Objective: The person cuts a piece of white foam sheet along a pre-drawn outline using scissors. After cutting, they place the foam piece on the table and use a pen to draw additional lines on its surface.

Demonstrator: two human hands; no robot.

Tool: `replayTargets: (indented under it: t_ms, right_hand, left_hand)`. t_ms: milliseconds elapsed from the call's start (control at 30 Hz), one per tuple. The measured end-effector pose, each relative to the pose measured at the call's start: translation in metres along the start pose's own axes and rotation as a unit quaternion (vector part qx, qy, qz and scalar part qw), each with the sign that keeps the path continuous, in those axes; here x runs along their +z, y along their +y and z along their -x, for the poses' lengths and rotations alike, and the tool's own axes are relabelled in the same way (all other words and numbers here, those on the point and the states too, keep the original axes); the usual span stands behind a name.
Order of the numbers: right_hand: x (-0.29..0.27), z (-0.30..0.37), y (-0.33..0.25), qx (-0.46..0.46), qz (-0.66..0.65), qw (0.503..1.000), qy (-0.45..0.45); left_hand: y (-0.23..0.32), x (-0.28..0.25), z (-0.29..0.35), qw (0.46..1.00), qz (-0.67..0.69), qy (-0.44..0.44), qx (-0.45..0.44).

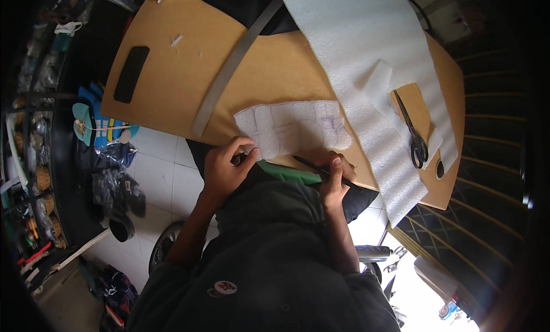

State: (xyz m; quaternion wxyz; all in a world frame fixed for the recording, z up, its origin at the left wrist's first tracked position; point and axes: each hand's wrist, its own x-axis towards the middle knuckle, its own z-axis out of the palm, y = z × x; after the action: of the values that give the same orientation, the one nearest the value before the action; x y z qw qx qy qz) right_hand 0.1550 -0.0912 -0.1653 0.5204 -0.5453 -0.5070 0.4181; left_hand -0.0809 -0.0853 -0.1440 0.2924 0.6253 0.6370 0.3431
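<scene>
A curved piece of white foam sheet [292, 125], marked with thin purple lines, lies on the brown table near its front edge. At its lower left corner, my left hand [226, 166] is closed, thumb and forefinger pinching the foam's edge. My right hand [337, 180] is closed around a slim dark pen [305, 161], whose tip points left just below the foam's lower edge. Part of the pen is hidden by my fingers. Below the table edge, between my hands, shows a green object [289, 172] whose kind I cannot make out.
A long white foam sheet [349, 57] crosses the table on the right, with black scissors [417, 140] and a brown cardboard piece [413, 105] on it. A metal ruler [232, 71] lies left of centre. At the far left rests a black phone-like slab [131, 74].
</scene>
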Motion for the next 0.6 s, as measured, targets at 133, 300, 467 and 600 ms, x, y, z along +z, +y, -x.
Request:
replayTargets:
  t_ms: [133, 300, 467, 600]
  right_hand:
    - [0.000, -0.006, -0.009, 0.008, -0.097, 0.995, 0.037]
    - [-0.021, -0.009, -0.004, 0.084, -0.122, 0.985, 0.093]
    - [-0.026, -0.007, -0.022, 0.049, -0.188, 0.981, 0.007]
    - [-0.021, -0.004, -0.036, 0.006, -0.210, 0.975, -0.073]
  left_hand:
    - [0.006, -0.008, -0.015, 0.999, -0.003, 0.027, 0.027]
    - [0.013, -0.027, -0.051, 0.998, 0.007, 0.004, 0.062]
    - [0.044, -0.017, -0.042, 0.983, 0.029, -0.116, 0.142]
    - [0.054, 0.000, -0.012, 0.957, 0.164, -0.231, 0.059]
